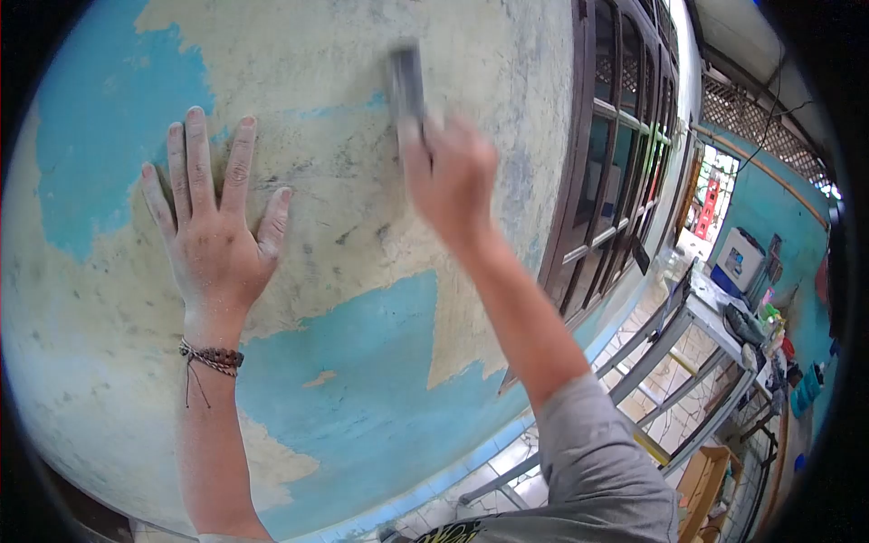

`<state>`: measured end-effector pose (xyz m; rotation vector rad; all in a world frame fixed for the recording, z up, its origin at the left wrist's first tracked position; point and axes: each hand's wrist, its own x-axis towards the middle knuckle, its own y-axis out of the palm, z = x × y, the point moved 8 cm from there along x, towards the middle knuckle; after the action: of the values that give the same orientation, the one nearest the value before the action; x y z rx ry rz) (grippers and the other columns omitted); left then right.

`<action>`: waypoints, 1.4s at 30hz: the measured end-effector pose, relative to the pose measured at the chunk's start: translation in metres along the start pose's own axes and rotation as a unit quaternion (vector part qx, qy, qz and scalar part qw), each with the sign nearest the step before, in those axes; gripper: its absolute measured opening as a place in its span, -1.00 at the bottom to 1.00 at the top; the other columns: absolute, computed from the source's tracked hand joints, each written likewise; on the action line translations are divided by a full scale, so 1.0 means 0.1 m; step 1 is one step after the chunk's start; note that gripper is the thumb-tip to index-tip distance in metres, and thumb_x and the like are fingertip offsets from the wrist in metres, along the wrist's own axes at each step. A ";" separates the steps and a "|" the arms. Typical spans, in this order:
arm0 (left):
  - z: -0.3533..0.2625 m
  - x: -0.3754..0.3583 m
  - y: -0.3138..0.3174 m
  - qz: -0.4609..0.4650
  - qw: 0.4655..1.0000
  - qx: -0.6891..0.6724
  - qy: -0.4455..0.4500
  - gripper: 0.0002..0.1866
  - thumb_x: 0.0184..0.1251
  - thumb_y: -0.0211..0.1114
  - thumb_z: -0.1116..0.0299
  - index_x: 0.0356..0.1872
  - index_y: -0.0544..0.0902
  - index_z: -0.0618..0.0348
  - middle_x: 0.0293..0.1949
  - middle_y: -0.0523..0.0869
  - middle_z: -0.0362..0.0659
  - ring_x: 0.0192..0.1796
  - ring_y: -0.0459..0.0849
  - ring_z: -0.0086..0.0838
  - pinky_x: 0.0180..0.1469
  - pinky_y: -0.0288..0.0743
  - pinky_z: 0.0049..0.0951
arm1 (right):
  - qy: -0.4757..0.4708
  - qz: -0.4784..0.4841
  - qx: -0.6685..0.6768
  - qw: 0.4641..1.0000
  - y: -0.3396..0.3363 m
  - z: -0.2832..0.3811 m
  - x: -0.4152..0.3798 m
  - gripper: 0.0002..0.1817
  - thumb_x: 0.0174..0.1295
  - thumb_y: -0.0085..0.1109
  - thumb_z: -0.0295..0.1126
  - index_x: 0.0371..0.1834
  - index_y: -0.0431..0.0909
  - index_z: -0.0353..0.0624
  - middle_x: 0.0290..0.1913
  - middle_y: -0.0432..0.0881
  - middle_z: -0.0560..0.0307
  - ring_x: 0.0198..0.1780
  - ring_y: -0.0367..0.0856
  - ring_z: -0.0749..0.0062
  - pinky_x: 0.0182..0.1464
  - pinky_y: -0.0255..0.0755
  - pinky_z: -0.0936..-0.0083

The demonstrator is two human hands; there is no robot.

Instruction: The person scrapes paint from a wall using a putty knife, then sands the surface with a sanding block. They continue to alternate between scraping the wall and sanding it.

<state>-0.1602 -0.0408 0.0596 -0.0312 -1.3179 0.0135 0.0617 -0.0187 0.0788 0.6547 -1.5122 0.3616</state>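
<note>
My left hand [215, 217] lies flat against the wall [326, 217], fingers spread and dusty, with braided bracelets [213, 356] at the wrist. To its right, my right hand [455, 172] is closed around a scraper [407, 86], whose blurred dark blade points upward over the wall. Pale yellowish areas and patches of blue paint [371, 339] cover the wall, its surface scuffed with dark marks. Motion blur hides whether the blade touches the wall.
A dark-framed window [606, 154] stands right of my right hand. Farther right, a metal table [715, 317] holds a white and blue box [740, 262] and assorted items. A cardboard box [704, 484] sits low beneath it, above a tiled floor [520, 462].
</note>
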 end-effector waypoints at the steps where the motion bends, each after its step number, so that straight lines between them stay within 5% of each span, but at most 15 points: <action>1: 0.00 0.02 0.00 -0.001 1.000 -0.002 0.002 -0.36 0.46 0.10 -0.12 0.53 0.32 -0.30 0.60 0.13 -0.10 0.62 0.07 -0.18 0.59 -0.18 0.14 | -0.040 -0.031 -0.013 0.999 0.07 -0.04 0.32 -0.71 0.27 0.22 -0.30 -0.54 0.57 -0.27 -0.64 0.45 -0.11 -0.61 0.46 0.11 -0.55 0.31 0.23; 5: 0.00 0.01 0.01 0.004 1.000 -0.002 -0.001 -0.36 0.46 0.10 -0.12 0.53 0.32 -0.29 0.60 0.13 -0.11 0.62 0.07 -0.20 0.60 -0.18 0.14 | -0.039 -0.016 -0.030 0.999 0.14 0.01 0.49 -0.78 0.25 0.21 -0.38 -0.48 0.50 -0.28 -0.59 0.45 -0.11 -0.57 0.49 0.08 -0.50 0.37 0.16; 8: 0.01 0.00 0.01 -0.002 1.000 -0.007 0.001 -0.36 0.46 0.10 -0.12 0.52 0.33 -0.27 0.60 0.14 -0.12 0.62 0.08 -0.21 0.60 -0.17 0.13 | 0.040 0.020 0.002 0.999 -0.07 0.12 -0.44 -0.84 0.27 0.20 -0.41 -0.39 0.56 -0.30 -0.57 0.45 -0.10 -0.57 0.48 0.09 -0.52 0.37 0.19; 15: 0.02 0.04 0.00 -0.006 1.000 -0.006 -0.002 -0.35 0.46 0.11 -0.11 0.53 0.31 -0.28 0.60 0.14 -0.14 0.62 0.09 -0.23 0.60 -0.17 0.12 | -0.044 -0.007 -0.019 0.999 0.19 0.05 0.66 -0.86 0.28 0.19 -0.43 -0.37 0.55 -0.29 -0.57 0.45 -0.11 -0.55 0.48 0.02 -0.48 0.39 0.21; 18: 0.01 -0.01 0.01 0.000 1.000 -0.009 -0.003 -0.34 0.45 0.11 -0.12 0.53 0.30 -0.28 0.59 0.15 -0.13 0.62 0.09 -0.22 0.61 -0.17 0.12 | -0.041 0.009 -0.020 0.999 0.06 0.19 0.00 -0.83 0.26 0.22 -0.45 -0.44 0.53 -0.31 -0.58 0.43 -0.11 -0.56 0.47 0.02 -0.47 0.40 0.20; 21: 0.03 -0.02 0.01 -0.001 1.000 -0.004 -0.006 -0.34 0.48 0.06 -0.14 0.55 0.27 -0.26 0.61 0.12 -0.12 0.63 0.05 -0.20 0.61 -0.21 0.10 | 0.062 0.035 0.040 0.997 -0.03 0.22 -0.49 -0.83 0.25 0.23 -0.43 -0.41 0.54 -0.33 -0.57 0.43 -0.11 -0.56 0.48 -0.02 -0.47 0.40 0.16; 24: 0.00 -0.01 0.01 0.004 1.000 -0.010 0.001 -0.33 0.49 0.03 -0.15 0.56 0.26 -0.24 0.61 0.10 -0.11 0.63 0.04 -0.19 0.61 -0.23 0.10 | -0.043 -0.009 -0.027 0.999 0.12 0.18 0.21 -0.80 0.24 0.25 -0.39 -0.41 0.57 -0.33 -0.56 0.45 -0.14 -0.53 0.51 -0.09 -0.46 0.41 0.15; 27: 0.03 0.01 0.01 0.000 1.000 -0.011 -0.003 -0.33 0.49 0.03 -0.15 0.56 0.25 -0.24 0.61 0.10 -0.11 0.63 0.03 -0.19 0.61 -0.23 0.10 | -0.044 -0.019 0.003 0.999 0.21 0.11 0.63 -0.79 0.25 0.23 -0.37 -0.41 0.58 -0.33 -0.53 0.49 -0.17 -0.50 0.53 -0.15 -0.46 0.42 0.13; 32: 0.02 -0.02 -0.02 -0.005 1.000 -0.009 -0.011 -0.35 0.44 0.13 -0.10 0.52 0.34 -0.26 0.59 0.16 -0.13 0.61 0.10 -0.22 0.60 -0.17 0.12 | 0.016 0.034 0.030 0.999 -0.02 0.27 -0.45 -0.85 0.24 0.24 -0.44 -0.33 0.62 -0.34 -0.57 0.46 -0.12 -0.57 0.51 0.06 -0.52 0.40 0.20; 38: 0.01 0.01 -0.01 -0.007 1.000 -0.010 -0.007 -0.36 0.45 0.11 -0.10 0.52 0.33 -0.27 0.59 0.17 -0.13 0.61 0.10 -0.21 0.60 -0.16 0.13 | -0.087 -0.020 -0.032 0.996 0.21 0.19 0.50 -0.81 0.24 0.24 -0.49 -0.15 0.67 -0.38 -0.58 0.45 -0.08 -0.58 0.51 0.13 -0.56 0.38 0.25; 42: 0.01 -0.02 0.00 0.000 1.000 -0.009 -0.003 -0.36 0.46 0.09 -0.09 0.53 0.31 -0.27 0.59 0.15 -0.12 0.61 0.09 -0.20 0.60 -0.17 0.15 | -0.020 0.029 -0.017 0.999 0.01 0.32 -0.26 -0.85 0.27 0.22 -0.45 -0.23 0.66 -0.34 -0.58 0.45 -0.09 -0.58 0.51 0.09 -0.55 0.38 0.22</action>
<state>-0.1616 -0.0407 0.0574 -0.0456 -1.3232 0.0012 0.0349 -0.0326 0.0510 0.5948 -1.5754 0.3675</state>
